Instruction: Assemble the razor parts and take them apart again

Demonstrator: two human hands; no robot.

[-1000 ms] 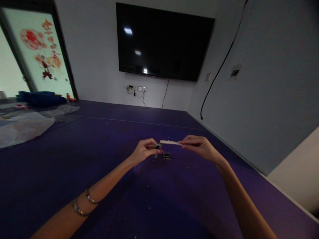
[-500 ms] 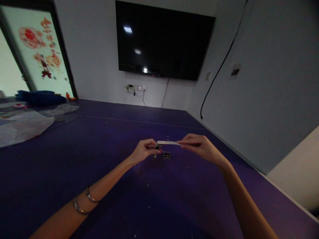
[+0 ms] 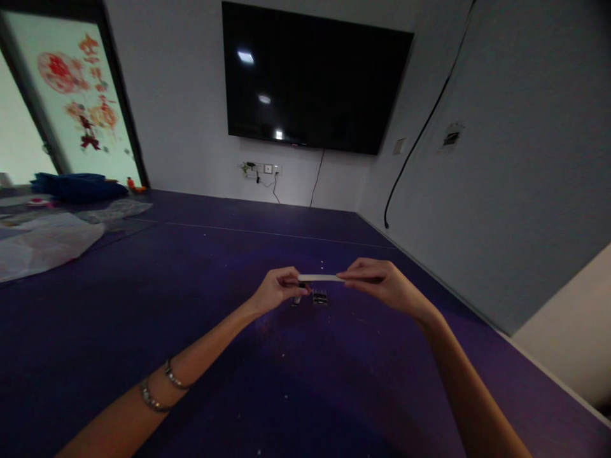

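A flat white strip (image 3: 319,278), perhaps a ribbon cable, spans the gap between my two hands, lying nearly level above the purple surface. My right hand (image 3: 377,280) pinches its right end between thumb and fingers. At the strip's left end, the fingers of my left hand (image 3: 275,289) are closed on a small dark piece, mostly hidden by the fingers and the strip. Just below them lies a small dark part (image 3: 319,297) with metallic-looking edges. A pale and dark object (image 3: 296,300) shows under my left fingertips; its kind I cannot make out.
The purple surface (image 3: 214,381) reaches back to the wall, with tiny white specks on it. Clear plastic sheeting (image 3: 52,242) and a dark blue cloth bundle (image 3: 79,187) lie at the far left. A black cable (image 3: 420,130) hangs along the right wall, beside a large television (image 3: 315,76).
The strip's left end has shifted slightly left and down, now covering more of the dark piece in my left fingers. Both hands stay almost in place.
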